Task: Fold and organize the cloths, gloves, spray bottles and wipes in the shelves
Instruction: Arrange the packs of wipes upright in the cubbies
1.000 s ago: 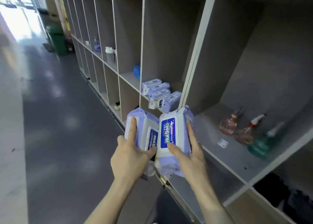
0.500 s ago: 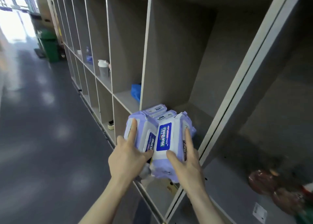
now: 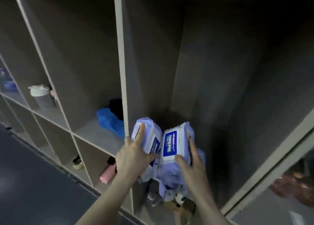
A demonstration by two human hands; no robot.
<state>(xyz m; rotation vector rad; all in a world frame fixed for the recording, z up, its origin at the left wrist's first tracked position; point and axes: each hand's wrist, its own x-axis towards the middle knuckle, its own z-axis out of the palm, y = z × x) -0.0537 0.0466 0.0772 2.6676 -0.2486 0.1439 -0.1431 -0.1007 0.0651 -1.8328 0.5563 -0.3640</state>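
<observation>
I hold two purple wipe packs upright, side by side, at the mouth of a tall grey shelf compartment point(image 3: 220, 105). My left hand point(image 3: 132, 155) grips the left wipe pack point(image 3: 149, 133). The right wipe pack point(image 3: 171, 143), with a blue label facing me, is gripped by my right hand point(image 3: 192, 167). More purple packs point(image 3: 167, 187) lie low behind and under them, mostly hidden. A pinkish spray bottle point(image 3: 292, 189) shows blurred in the compartment to the right.
A blue cloth point(image 3: 110, 121) with a dark item behind it lies in the compartment to the left. Further left stands a grey bottle with white lid point(image 3: 41, 95). Below are a pink roll point(image 3: 107, 173) and a shoe point(image 3: 77, 162). Dark floor point(image 3: 34, 190) lies lower left.
My view has turned toward the shelf and closed in. Both hands carried the two packs forward into the mouth of the compartment, over the packs lying there.
</observation>
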